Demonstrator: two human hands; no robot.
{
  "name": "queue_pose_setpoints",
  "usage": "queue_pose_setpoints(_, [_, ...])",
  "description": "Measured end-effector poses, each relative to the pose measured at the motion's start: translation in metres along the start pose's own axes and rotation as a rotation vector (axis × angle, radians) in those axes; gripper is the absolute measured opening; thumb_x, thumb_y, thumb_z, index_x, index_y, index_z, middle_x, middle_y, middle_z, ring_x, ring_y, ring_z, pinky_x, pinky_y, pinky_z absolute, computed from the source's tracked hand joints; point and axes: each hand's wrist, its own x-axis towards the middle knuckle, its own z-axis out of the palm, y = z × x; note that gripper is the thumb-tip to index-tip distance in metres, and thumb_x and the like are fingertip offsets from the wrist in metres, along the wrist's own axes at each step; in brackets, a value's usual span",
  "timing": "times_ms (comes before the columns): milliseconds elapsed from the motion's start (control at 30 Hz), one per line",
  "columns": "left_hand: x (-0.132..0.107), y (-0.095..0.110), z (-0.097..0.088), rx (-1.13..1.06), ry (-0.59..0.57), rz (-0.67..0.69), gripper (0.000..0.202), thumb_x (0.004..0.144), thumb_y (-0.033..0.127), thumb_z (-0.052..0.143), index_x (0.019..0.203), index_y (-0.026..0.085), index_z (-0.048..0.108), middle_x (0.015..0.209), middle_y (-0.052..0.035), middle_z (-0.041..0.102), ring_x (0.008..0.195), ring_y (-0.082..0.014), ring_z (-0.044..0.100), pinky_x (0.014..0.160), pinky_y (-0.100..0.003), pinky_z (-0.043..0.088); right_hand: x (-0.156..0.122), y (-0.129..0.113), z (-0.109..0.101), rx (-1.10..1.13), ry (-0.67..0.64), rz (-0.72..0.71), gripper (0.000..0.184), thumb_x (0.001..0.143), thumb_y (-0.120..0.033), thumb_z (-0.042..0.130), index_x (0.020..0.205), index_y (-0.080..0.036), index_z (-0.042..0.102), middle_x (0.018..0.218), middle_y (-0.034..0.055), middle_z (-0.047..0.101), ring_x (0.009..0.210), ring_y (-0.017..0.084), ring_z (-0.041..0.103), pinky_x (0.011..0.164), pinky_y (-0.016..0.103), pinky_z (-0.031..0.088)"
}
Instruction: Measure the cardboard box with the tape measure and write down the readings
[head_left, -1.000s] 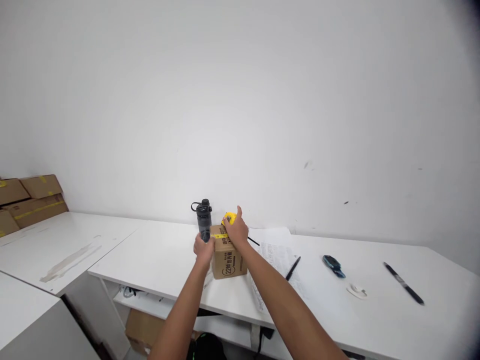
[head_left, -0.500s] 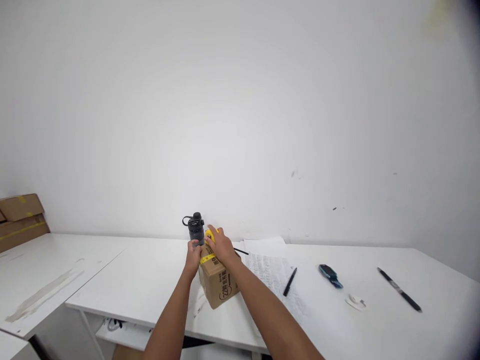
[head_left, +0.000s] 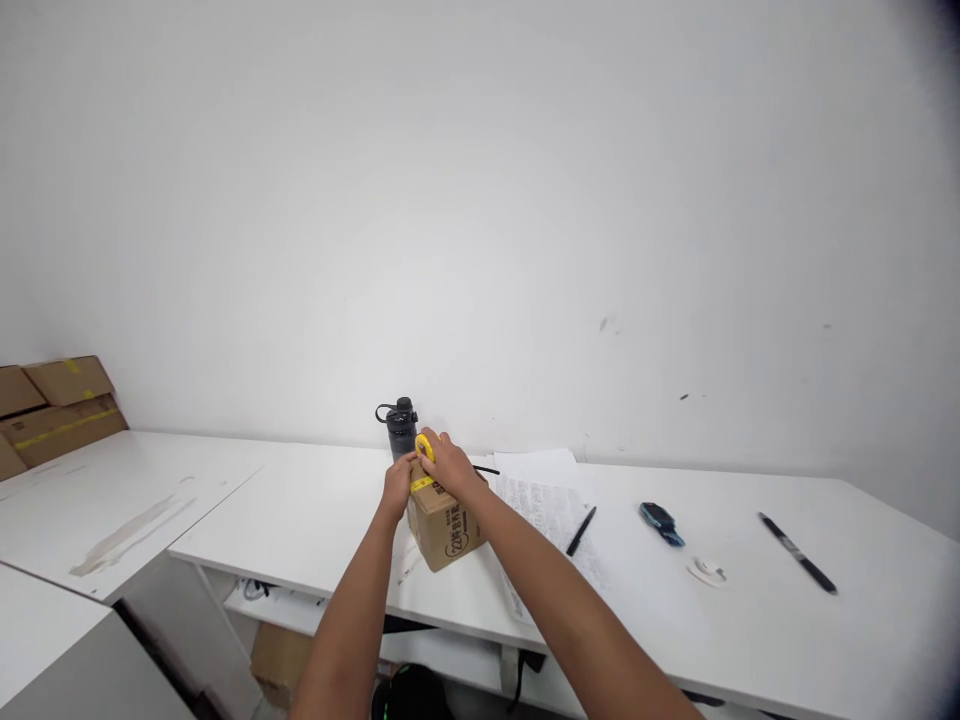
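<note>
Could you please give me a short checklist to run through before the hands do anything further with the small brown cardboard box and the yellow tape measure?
1. Left hand steadies the small brown cardboard box at its left top edge: ok.
2. Right hand grips the yellow tape measure on the box top: ok.
3. Yellow blade lies flat across the top: cannot tell, the hands cover most of it.
4. Box sits squarely on the white table: not ok, it looks turned and tilted.
5. Dark water bottle just behind the box stands upright: ok.
6. Black pen on the printed paper sheets lies apart from the box: ok.
</note>
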Motion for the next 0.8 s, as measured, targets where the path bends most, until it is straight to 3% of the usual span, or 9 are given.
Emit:
queue_pose_setpoints(167, [0.005,-0.001,0.002,0.016,0.021,-0.019,0.028,0.077,0.022,0.050,0.092,0.015,0.072,0.102,-0.0087,0.071,0.091,-0.0207,0.065,0.086,-0.035,0.049,-0.018,-0.010,-0.021,-0.091,-0.063,0.021,0.049,0.092,-0.036,0.044,0.138,-0.025,0.032,0.105,0.0098,0.057,0.083,0.021,0.060,0.068,0.027,0.038])
queue_pose_setpoints(300, [0.006,-0.002,0.005,0.012,0.037,-0.027,0.027,0.076,0.022,0.051,0.090,0.015,0.072,0.103,-0.0087,0.071,0.092,-0.0203,0.064,0.086,-0.034,0.049,-0.067,-0.011,-0.042,-0.145,-0.054,0.011,0.051,0.091,-0.037,0.044,0.139,-0.027,0.033,0.119,0.0115,0.055,0.093,0.023,0.060,0.069,0.028,0.040])
queue_pose_setpoints(400, [0.006,-0.002,0.006,-0.004,0.030,-0.040,0.026,0.076,0.025,0.053,0.090,0.015,0.072,0.099,-0.0092,0.072,0.089,-0.0202,0.065,0.084,-0.034,0.051,-0.105,-0.010,-0.053,-0.185,-0.080,0.071,0.053,0.090,-0.040,0.043,0.141,-0.028,0.032,0.126,0.0117,0.053,0.090,0.023,0.062,0.068,0.028,0.042])
queue_pose_setpoints(500, [0.005,0.000,0.007,-0.025,0.014,-0.045,0.027,0.076,0.027,0.054,0.094,0.015,0.071,0.099,-0.0093,0.072,0.086,-0.0197,0.066,0.081,-0.034,0.052,-0.122,-0.009,-0.057,-0.202,-0.091,0.097,0.051,0.091,-0.041,0.041,0.140,-0.028,0.034,0.129,0.0115,0.052,0.085,0.022,0.063,0.067,0.029,0.042])
queue_pose_setpoints(633, [0.003,0.002,0.007,-0.027,0.005,-0.044,0.029,0.076,0.026,0.052,0.096,0.015,0.070,0.101,-0.0089,0.071,0.088,-0.0194,0.065,0.082,-0.034,0.051,-0.111,-0.007,-0.052,-0.128,-0.027,0.125,0.053,0.091,-0.043,0.041,0.141,-0.027,0.032,0.126,0.0116,0.054,0.087,0.024,0.062,0.067,0.031,0.042])
queue_pose_setpoints(800, [-0.001,0.002,0.004,0.006,0.010,-0.037,0.031,0.076,0.025,0.050,0.098,0.015,0.069,0.104,-0.0091,0.070,0.090,-0.0196,0.064,0.084,-0.034,0.050,-0.068,-0.010,-0.031,-0.061,0.009,0.123,0.051,0.090,-0.040,0.047,0.137,-0.029,0.034,0.114,0.0092,0.059,0.087,0.024,0.061,0.067,0.029,0.039])
